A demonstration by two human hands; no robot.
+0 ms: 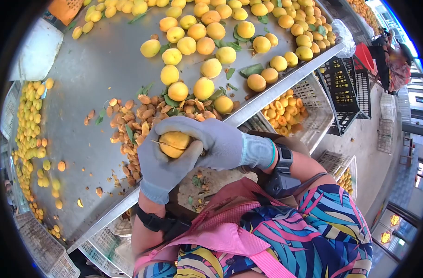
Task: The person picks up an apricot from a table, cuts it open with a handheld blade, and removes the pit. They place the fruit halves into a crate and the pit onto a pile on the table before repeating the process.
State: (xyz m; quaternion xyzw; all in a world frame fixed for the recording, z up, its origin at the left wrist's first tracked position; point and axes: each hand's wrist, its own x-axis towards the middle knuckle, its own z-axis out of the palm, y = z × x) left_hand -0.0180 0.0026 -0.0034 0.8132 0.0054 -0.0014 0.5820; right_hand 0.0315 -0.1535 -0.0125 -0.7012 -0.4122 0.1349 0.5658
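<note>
An orange-yellow apricot (pixel 175 147) is held between my two grey-gloved hands, just over the table's front edge. A dark line, like a split or seam, runs across its face. My left hand (pixel 158 164) wraps around its left and lower side. My right hand (pixel 216 139) closes over it from the right, with thumb and fingers against the fruit; some fingertips are hidden. Right behind my hands lies a heap of brown apricot pits (pixel 144 111) with scraps of flesh. Whole apricots (pixel 203 88) and green leaves (pixel 253 69) spread beyond the heap.
The metal table (pixel 81 162) has a raised rim (pixel 285 85) along its near side. Below it, a white crate (pixel 320 104) holds halved apricots (pixel 285 111). Black crates (pixel 343 88) stand at the right. More small fruit (pixel 30 116) lies at the far left, near another crate (pixel 42 241).
</note>
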